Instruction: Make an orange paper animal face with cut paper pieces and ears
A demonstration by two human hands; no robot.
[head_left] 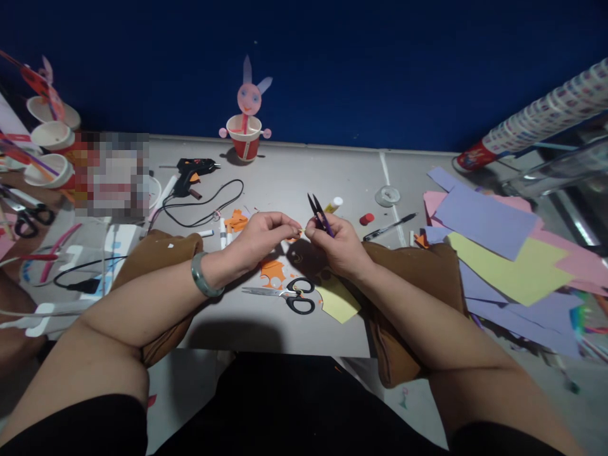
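My left hand (259, 240), with a green bangle at its wrist, is closed in a pinch over the table. At its fingertips shows a tiny yellowish piece (303, 230), too small to make out well. Facing it, my right hand (339, 244) is closed around a pair of dark scissors (317, 209), whose blades point up and away. The fingertips of both hands nearly meet. Below them lie black-handled scissors (300, 296), an orange paper scrap with round cutouts (272, 275) and a piece of yellow paper (341, 304).
A rabbit-faced cup figure (246, 136) stands at the back, near a black glue gun (192, 174) with its cable. Coloured paper sheets (489, 218) and stacked paper cups (536, 117) are on the right. A power strip (107, 259) and another person's arm are at left. Brown cushions (418, 278) lie under my forearms.
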